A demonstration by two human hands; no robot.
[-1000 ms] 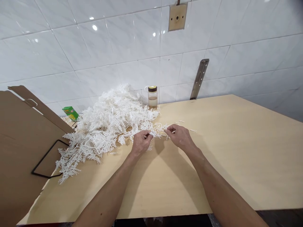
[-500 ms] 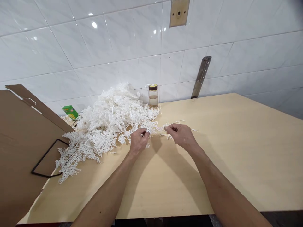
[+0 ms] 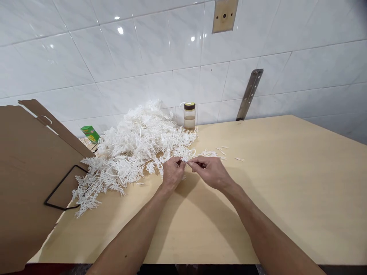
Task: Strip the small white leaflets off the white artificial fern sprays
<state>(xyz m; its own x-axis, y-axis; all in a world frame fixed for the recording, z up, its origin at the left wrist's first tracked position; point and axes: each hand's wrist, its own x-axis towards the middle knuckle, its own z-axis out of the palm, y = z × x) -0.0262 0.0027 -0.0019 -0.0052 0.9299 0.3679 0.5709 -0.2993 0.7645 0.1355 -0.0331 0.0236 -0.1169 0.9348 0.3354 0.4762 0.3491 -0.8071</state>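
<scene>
While most of the artificial foliage heap (image 3: 137,137) looks untouched, scattered bits (image 3: 208,153) lying apart, the left hand (image 3: 172,173) pinches a white sprig (image 3: 185,156), the right hand (image 3: 213,172) apparently nipping it too.

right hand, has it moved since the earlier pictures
Yes, the right hand moved left: its fingertips, earlier right of the bottle, now line up below it in view.

The person's left forearm (image 3: 139,229) and right forearm (image 3: 265,229), both bare, slant inward from the lower edge. The left hand (image 3: 173,173) is curled, its thumb and forefinger bent toward each other. The right hand (image 3: 211,172) points leftward, thumb and forefinger drawn together just beside the left fingertips, the remaining fingers folded. A small dark spot marks the left forearm.
</scene>
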